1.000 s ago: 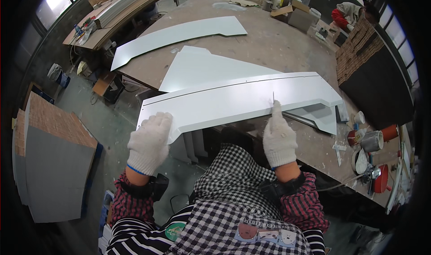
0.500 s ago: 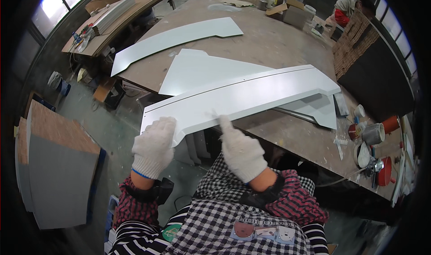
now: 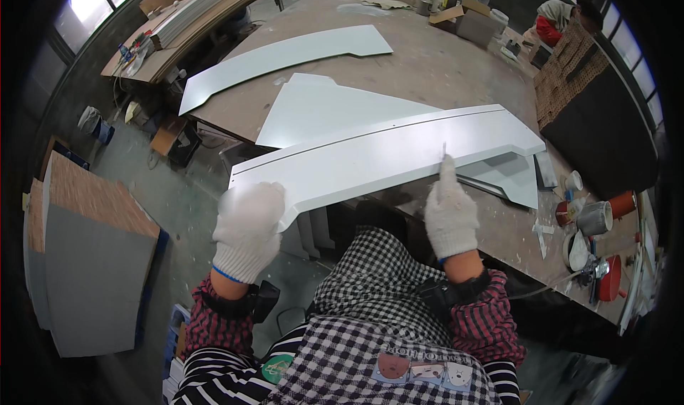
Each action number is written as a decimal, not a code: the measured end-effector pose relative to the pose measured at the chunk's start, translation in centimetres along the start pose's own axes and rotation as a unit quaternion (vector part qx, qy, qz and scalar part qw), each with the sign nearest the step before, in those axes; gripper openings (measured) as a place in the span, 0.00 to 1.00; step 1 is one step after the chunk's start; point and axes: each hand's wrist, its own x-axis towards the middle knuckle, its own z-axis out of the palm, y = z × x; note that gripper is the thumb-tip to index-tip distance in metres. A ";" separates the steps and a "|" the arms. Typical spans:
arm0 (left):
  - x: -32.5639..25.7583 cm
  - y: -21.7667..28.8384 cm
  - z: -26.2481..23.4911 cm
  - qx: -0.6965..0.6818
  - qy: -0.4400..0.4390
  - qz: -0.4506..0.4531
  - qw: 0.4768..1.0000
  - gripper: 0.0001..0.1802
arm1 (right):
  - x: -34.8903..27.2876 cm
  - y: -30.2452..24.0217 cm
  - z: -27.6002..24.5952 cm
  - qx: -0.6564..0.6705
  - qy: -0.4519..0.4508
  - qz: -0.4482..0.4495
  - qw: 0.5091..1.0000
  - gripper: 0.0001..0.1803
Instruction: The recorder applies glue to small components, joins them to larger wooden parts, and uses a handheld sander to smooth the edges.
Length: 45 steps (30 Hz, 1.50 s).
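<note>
A long, gently curved white panel [image 3: 363, 145] lies nearest me, with a thin dark groove along its far edge and a step near each end. My left hand [image 3: 248, 220], in a white knit glove, grips its left end; the fingers are slightly blurred. The gloved right hand [image 3: 452, 209] has its index finger stretched out, its tip at the panel's near edge right of the middle. The other fingers of that hand look curled, and nothing shows in them. Under the long panel lies a wide, pale angled panel [image 3: 320, 109].
Another curved pale panel [image 3: 285, 63] lies farther back on the brown worktable [image 3: 427, 70]. Cans and cups, among them a grey can [image 3: 593, 218], crowd the right edge. Grey boards [image 3: 100, 277] stand at the left. A person [image 3: 556, 20] is at the far right behind a dark board.
My right hand has slid rightward along the panel's near edge, its index finger still stretched out. The left hand stays at the left end.
</note>
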 end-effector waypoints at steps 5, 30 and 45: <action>0.3 0.5 -0.2 -0.001 -0.004 0.012 1.000 0.24 | -3.3 -4.2 2.0 0.029 -0.001 -0.154 0.988 0.36; -0.6 0.3 1.0 -0.011 0.014 0.003 1.000 0.29 | 0.7 2.3 0.5 0.014 -0.016 0.027 0.999 0.32; 0.1 0.9 1.1 -0.001 -0.012 0.019 1.000 0.27 | -5.7 -8.6 1.9 0.152 -0.214 -0.278 0.924 0.36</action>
